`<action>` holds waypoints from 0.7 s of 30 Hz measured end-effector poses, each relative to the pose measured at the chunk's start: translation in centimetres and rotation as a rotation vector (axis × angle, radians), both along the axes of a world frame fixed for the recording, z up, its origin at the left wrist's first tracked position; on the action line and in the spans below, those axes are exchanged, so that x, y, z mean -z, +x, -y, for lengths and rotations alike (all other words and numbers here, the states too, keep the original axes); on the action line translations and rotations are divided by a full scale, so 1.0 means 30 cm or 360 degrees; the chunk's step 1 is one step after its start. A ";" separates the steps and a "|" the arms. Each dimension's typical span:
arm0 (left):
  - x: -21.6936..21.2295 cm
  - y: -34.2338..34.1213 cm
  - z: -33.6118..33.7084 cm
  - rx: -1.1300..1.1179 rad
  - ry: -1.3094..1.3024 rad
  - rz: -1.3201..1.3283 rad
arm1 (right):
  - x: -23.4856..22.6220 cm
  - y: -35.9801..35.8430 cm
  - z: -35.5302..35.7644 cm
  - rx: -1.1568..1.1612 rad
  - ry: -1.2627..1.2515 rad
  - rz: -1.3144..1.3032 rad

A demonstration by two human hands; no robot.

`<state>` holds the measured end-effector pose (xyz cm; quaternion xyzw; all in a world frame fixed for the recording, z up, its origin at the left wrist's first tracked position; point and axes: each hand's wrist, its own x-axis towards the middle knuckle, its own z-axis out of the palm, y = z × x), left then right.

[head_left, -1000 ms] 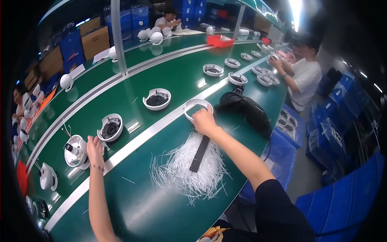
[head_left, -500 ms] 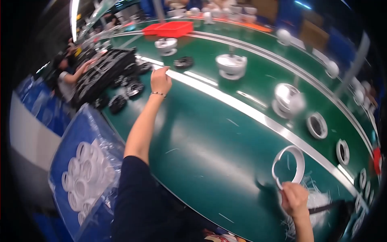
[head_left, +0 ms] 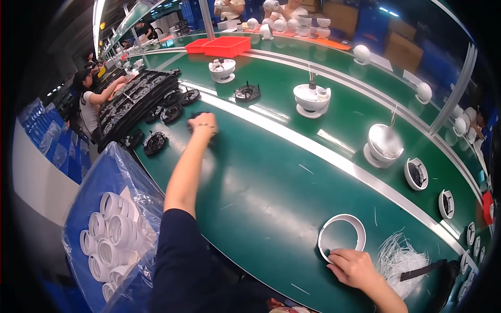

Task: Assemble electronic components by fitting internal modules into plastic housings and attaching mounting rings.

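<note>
White ring pinned at the near edge, black part reached for far out on the belt

The thin white plastic ring is lying flat on the green conveyor worktop near its front edge, and its near rim is being pinched by the fingertips of the right hand, just beside a heap of white cable ties. The left hand is stretched out to a round black finned part close to the silver strip; whether it's actually gripped can't be told, fingers are hidden. The ring looks light, stiff, kinda slippery, so it's probably best taken by the rim. A blue bin of white rings is sitting below the left edge.
</note>
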<state>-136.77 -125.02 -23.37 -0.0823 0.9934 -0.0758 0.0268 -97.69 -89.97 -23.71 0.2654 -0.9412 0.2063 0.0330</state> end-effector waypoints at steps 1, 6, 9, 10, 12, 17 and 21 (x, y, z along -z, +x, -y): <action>0.003 -0.008 -0.061 0.0014 0.0089 0.0058 | -0.021 -0.009 0.011 0.0001 -0.0006 0.0001; 0.047 0.212 -0.382 0.0705 0.0145 -0.0140 | -0.088 -0.113 0.049 0.0306 0.0382 0.0271; 0.035 0.392 -0.556 0.1122 0.0333 -0.0175 | -0.044 -0.148 0.009 0.0280 0.0426 0.0430; 0.018 0.444 -0.600 0.1222 0.0380 -0.0056 | -0.049 -0.145 0.002 0.0291 0.0370 0.0478; -0.023 0.527 -0.640 0.1451 0.0522 0.0041 | -0.067 -0.126 -0.009 0.0283 0.0286 0.0577; 0.010 0.442 -0.590 0.1599 0.1269 -0.0265 | -0.025 -0.118 -0.012 0.0297 0.0156 0.0476; 0.128 0.383 -0.610 0.1565 0.0889 0.0029 | -0.017 -0.115 -0.039 0.0448 -0.0156 0.0194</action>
